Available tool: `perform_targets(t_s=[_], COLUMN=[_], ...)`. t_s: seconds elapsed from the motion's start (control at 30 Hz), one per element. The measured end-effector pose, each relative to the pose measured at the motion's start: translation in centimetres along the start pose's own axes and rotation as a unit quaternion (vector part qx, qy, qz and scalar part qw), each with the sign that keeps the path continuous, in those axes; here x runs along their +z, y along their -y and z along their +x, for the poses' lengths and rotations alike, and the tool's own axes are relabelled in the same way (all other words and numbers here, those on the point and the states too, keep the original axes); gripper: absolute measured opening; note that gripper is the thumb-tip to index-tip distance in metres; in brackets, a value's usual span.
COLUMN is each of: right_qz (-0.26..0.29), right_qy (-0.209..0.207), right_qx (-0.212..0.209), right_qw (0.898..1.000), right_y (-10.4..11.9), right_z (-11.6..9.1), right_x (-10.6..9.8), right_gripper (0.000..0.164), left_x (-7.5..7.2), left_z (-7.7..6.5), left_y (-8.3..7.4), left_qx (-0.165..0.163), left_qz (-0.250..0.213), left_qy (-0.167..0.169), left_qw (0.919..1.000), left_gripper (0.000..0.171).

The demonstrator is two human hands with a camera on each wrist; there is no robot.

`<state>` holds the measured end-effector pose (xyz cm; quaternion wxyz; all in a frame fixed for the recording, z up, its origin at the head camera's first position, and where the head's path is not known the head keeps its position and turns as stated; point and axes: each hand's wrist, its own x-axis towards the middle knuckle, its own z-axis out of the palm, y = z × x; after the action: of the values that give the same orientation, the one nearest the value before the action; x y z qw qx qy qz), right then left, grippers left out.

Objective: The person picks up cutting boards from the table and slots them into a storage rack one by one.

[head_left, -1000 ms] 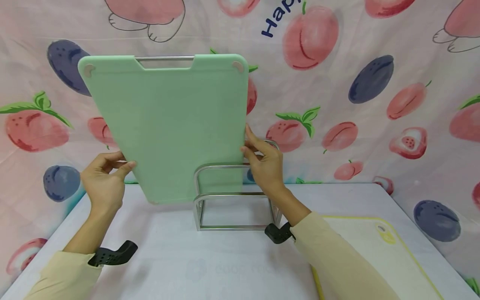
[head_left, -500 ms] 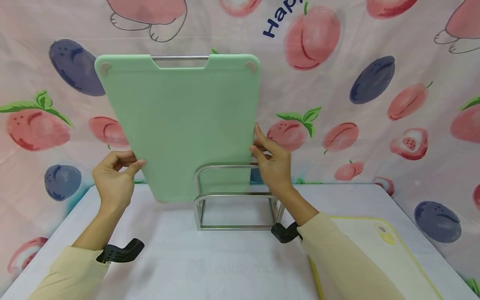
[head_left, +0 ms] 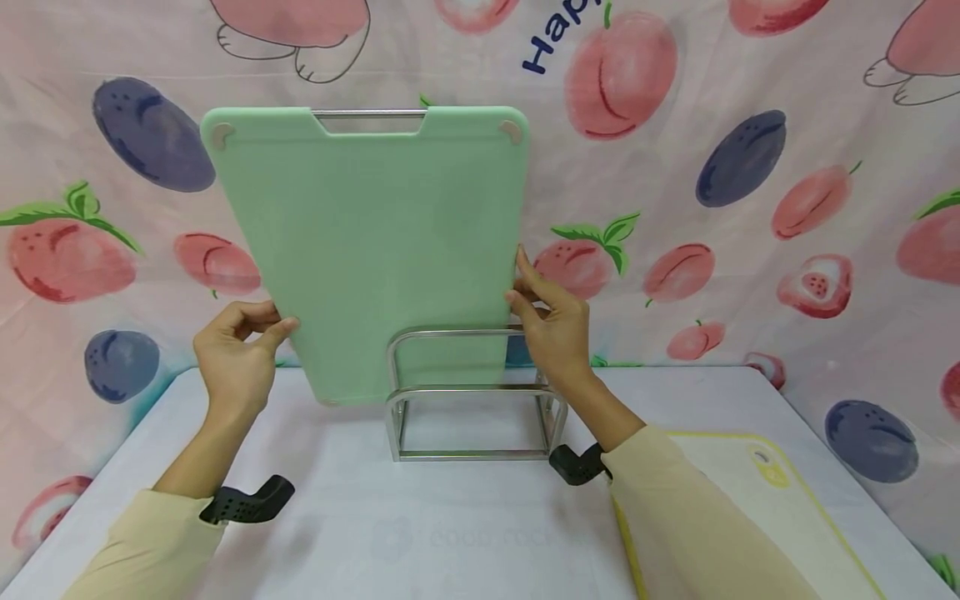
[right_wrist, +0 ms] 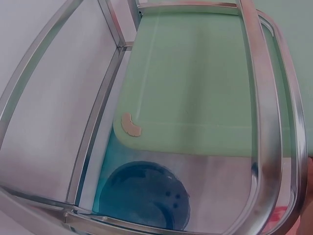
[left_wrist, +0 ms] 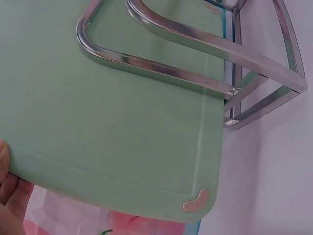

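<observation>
A light green cutting board (head_left: 375, 242) stands upright, with a notch and a metal bar at its top edge. My left hand (head_left: 238, 354) pinches its left edge, thumb on the near face. On the opposite edge, my right hand (head_left: 555, 325) pinches the board between thumb and fingers. A silver metal rack (head_left: 471, 457) stands on the table, and its front hoops (left_wrist: 161, 71) pass in front of the board's lower right part. The board's lower left corner (left_wrist: 195, 200) sticks out beyond the rack. Fingers behind the board are hidden.
A white cutting board with a yellow rim (head_left: 750, 492) lies flat on the right of the table, partly under my right sleeve (head_left: 690, 508). The white table (head_left: 420, 525) ends against a fruit-printed cloth (head_left: 735, 292) at the back.
The green cutting board has shifted to the right, with both hands moving along with it. The metal rack and the yellow-rimmed board have stayed in place.
</observation>
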<state>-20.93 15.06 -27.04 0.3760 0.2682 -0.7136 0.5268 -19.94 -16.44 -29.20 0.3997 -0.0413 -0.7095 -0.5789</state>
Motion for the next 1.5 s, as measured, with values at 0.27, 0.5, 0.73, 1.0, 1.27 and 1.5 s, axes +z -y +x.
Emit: perform_targets(t_s=[0.27, 0.5, 0.73, 1.0, 1.27, 1.5], right_qz=[0.001, 0.007, 0.008, 0.021, 0.017, 0.020], right_qy=[-0.004, -0.001, -0.001, 0.002, -0.002, -0.003], right_qx=[-0.002, -0.008, -0.009, 0.000, 0.005, 0.006], right_qw=[1.000, 1.000, 1.000, 1.000, 1.000, 1.000], right_y=[-0.3, 0.3, 0.4, 0.4, 0.2, 0.0], right_z=[0.0, 0.3, 0.3, 0.4, 0.1, 0.1], right_x=[-0.4, -0.8, -1.2, -1.7, -2.3, -2.8], right_gripper=[0.048, 0.046, 0.046, 0.046, 0.046, 0.046], left_x=[0.4, 0.7, 1.0, 1.5, 2.2, 2.7], left_z=[-0.4, -0.5, -0.5, -0.1, -0.2, -0.4], left_y=[-1.5, -1.9, -1.6, 0.4, 0.3, 0.1], left_qx=[-0.011, -0.015, -0.008, -0.019, -0.020, -0.019], left_qz=[0.008, 0.025, 0.046, 0.051, 0.046, 0.040], left_qy=[0.008, 0.016, 0.028, 0.024, 0.025, 0.027], left_qw=[0.9999, 0.9994, 0.9985, 0.9983, 0.9984, 0.9987], left_gripper=[0.017, 0.018, 0.017, 0.018, 0.018, 0.018])
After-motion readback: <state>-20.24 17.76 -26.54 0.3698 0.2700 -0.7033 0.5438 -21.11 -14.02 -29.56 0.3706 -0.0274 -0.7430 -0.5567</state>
